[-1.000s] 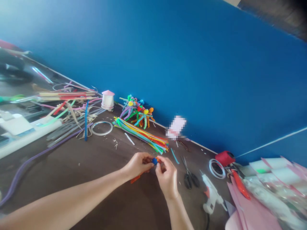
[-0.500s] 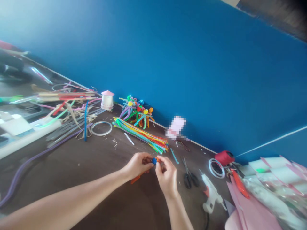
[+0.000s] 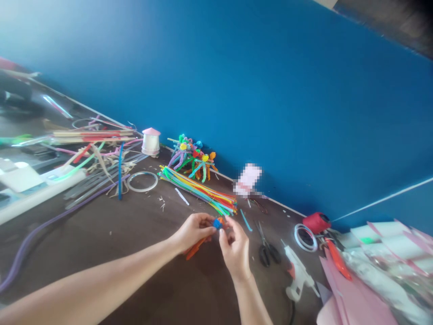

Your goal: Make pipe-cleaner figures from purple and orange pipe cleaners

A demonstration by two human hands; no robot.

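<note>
Both my hands meet just above the dark brown table. My left hand pinches a small piece made of blue and orange pipe cleaner; orange ends of it hang below my fingers. My right hand is closed on the same piece from the right side, fingertips touching the blue coil. Just behind my hands lies a bundle of coloured pipe cleaners. Several finished pipe-cleaner figures stand against the blue wall.
Black scissors and a white glue gun lie right of my hands. A red thread spool, tape rings, pink sheets sit at the right. A clear ring, a small pink-topped pot and loose sticks lie left.
My hands have lifted slightly and turned the piece; the orange ends now show more below my left fingers. Everything else on the table is as before.
</note>
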